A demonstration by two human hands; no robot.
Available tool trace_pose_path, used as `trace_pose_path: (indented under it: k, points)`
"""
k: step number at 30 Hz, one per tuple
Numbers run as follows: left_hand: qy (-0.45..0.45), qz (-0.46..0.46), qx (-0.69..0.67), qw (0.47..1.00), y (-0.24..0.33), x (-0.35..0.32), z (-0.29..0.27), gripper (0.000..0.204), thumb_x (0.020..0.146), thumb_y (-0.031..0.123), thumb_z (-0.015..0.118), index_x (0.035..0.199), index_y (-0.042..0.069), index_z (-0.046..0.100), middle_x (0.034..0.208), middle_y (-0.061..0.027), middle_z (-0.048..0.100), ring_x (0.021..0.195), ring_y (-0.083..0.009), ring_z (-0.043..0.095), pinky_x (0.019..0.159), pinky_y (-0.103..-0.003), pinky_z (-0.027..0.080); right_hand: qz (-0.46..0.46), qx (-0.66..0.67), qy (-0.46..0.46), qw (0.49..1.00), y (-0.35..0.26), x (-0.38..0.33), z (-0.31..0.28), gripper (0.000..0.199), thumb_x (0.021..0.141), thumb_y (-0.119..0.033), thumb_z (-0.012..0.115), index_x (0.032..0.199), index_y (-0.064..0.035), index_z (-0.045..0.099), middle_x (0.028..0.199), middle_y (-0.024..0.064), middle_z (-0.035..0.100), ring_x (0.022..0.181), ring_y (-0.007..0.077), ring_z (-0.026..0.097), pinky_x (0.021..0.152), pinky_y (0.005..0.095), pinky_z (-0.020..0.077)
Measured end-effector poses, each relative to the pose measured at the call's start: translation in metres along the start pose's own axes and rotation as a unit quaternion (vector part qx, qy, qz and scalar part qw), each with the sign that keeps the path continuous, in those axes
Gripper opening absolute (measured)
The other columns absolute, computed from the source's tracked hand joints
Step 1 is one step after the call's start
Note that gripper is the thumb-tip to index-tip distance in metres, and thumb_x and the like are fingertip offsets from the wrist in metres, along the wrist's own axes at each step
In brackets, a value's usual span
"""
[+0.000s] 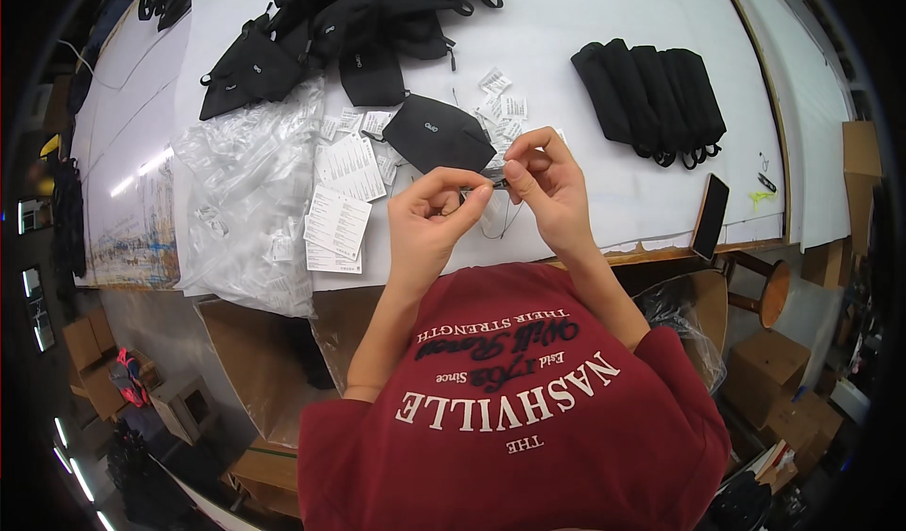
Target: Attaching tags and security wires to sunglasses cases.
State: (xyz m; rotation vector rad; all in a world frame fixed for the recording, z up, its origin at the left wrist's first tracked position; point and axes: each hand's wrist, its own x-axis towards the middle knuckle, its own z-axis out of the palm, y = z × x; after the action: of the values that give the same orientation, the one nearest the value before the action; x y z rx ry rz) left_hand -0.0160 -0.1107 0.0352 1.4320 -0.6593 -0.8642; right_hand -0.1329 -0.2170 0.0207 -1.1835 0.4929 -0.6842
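Note:
A black fabric pouch (438, 133) with a small pale mark lies flat just beyond my hands. My left hand (429, 215) pinches a thin dark cord (499, 184) at the pouch's near right corner. From the other side, my right hand (555, 196) has thumb and forefinger closed on the same cord. A fine loop of string hangs beneath the fingertips. Small white labels (493, 82) are scattered behind and around the pouch. Larger printed white label sheets (338, 221) lie left of my left hand.
More black pouches (368, 21) are heaped at the back. Several others (651, 97) lie in a row on the right of the white table (623, 219). A clear plastic bag (245, 210) with labels covers the left front; a phone (710, 215) rests at the right edge.

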Motion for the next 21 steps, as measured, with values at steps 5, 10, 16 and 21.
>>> trace_pose_path:
  k: [5, 10, 16, 21]
  points:
    - [-0.005, -0.007, -0.003, 1.000, -0.002, 0.000, 0.000, 0.007, 0.083, 0.007, 0.069, 0.087, 0.002, 0.067, 0.054, 0.0118, 0.028, 0.050, 0.0012, 0.022, 0.048, -0.021, 0.014, -0.013, -0.006, 0.004, 1.000, 0.003, -0.002, 0.003, 0.015, 0.091, -0.013, 0.062, 0.099, -0.0062, 0.052, 0.072, -0.0013, 0.053, 0.064, 0.0057, 0.048, 0.058, 0.0196, 0.0369]
    - [-0.004, -0.015, -0.012, 1.000, -0.004, 0.001, -0.001, 0.008, 0.083, 0.008, 0.069, 0.087, 0.001, 0.067, 0.054, 0.0118, 0.028, 0.050, 0.0013, 0.022, 0.048, -0.021, 0.014, -0.027, -0.012, 0.017, 0.999, 0.005, -0.002, 0.005, 0.014, 0.091, -0.012, 0.062, 0.099, -0.0062, 0.052, 0.073, -0.0009, 0.055, 0.064, 0.0058, 0.049, 0.057, 0.0198, 0.0370]
    - [-0.006, -0.025, 0.003, 1.000, -0.005, 0.003, 0.000, 0.006, 0.083, 0.005, 0.068, 0.087, 0.000, 0.067, 0.054, 0.0125, 0.030, 0.049, 0.0022, 0.023, 0.047, -0.020, 0.014, -0.148, -0.213, 0.056, 0.964, 0.011, -0.005, 0.006, 0.009, 0.087, -0.005, 0.063, 0.094, -0.0054, 0.057, 0.073, 0.0007, 0.057, 0.060, 0.0066, 0.049, 0.054, 0.0214, 0.0364]
    - [-0.002, -0.021, 0.009, 1.000, -0.002, 0.003, 0.005, 0.007, 0.083, 0.007, 0.068, 0.084, 0.001, 0.067, 0.053, 0.0116, 0.030, 0.050, 0.0013, 0.024, 0.047, -0.020, 0.017, -0.232, -0.279, 0.064, 0.930, 0.014, -0.005, 0.007, 0.010, 0.085, -0.002, 0.064, 0.091, -0.0060, 0.059, 0.072, 0.0022, 0.058, 0.058, 0.0075, 0.049, 0.051, 0.0221, 0.0360]
